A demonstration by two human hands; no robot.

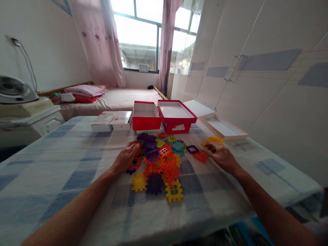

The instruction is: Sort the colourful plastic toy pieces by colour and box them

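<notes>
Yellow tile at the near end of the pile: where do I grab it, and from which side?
Pinch the yellow tile by its near notched edge, coming from the near side. It lies flat on the tablecloth with that edge free, while its far edge meets the orange pieces; sliding it toward you first would likely help.

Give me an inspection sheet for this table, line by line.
Surface: checked cloth covers the table.
Job's things: pile of coloured tiles mid-table; yellow tile and orange tile lie apart on its right.
Clutter: open red box, second red box, white cartons and white tray behind the pile.
Grips: left hand rests on the pile's left edge; right hand palm down, fingertips at the yellow tile.
Cables: one cable on the left wall.
Surroundings: bed, fan, window, wardrobe doors.
</notes>
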